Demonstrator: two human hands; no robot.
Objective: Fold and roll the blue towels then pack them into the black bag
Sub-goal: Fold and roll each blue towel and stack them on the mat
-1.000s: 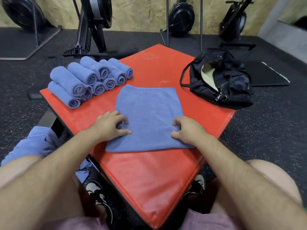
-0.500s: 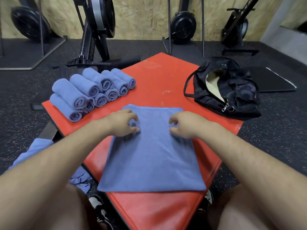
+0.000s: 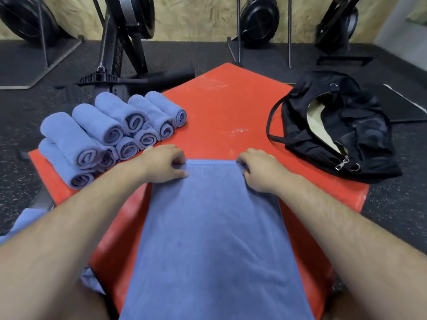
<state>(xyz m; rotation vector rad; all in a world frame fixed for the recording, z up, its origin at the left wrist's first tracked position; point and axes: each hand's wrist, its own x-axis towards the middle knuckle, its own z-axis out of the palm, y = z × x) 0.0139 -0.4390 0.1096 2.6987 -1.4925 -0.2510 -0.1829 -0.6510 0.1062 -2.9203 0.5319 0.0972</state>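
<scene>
A folded blue towel [image 3: 215, 239] lies flat along the red padded platform [image 3: 219, 107], its far edge toward the back. My left hand [image 3: 165, 166] pinches the towel's far left corner. At the far right corner, my right hand [image 3: 257, 173] pinches the cloth with curled fingers. Several rolled blue towels [image 3: 111, 137] are stacked at the platform's left corner. The black bag [image 3: 335, 130] sits at the right corner, its zip open and a pale lining showing.
More loose blue cloth [image 3: 25, 222] hangs at the lower left beside my knee. Gym machines [image 3: 124, 31] and stands [image 3: 258, 19] line the back wall on dark rubber flooring [image 3: 392, 204]. A bare red strip separates the towel from the bag.
Both hands slid from the towel's near part up to its far edge and now pinch its far corners. The head leaned forward, so the towel fills more of the view.
</scene>
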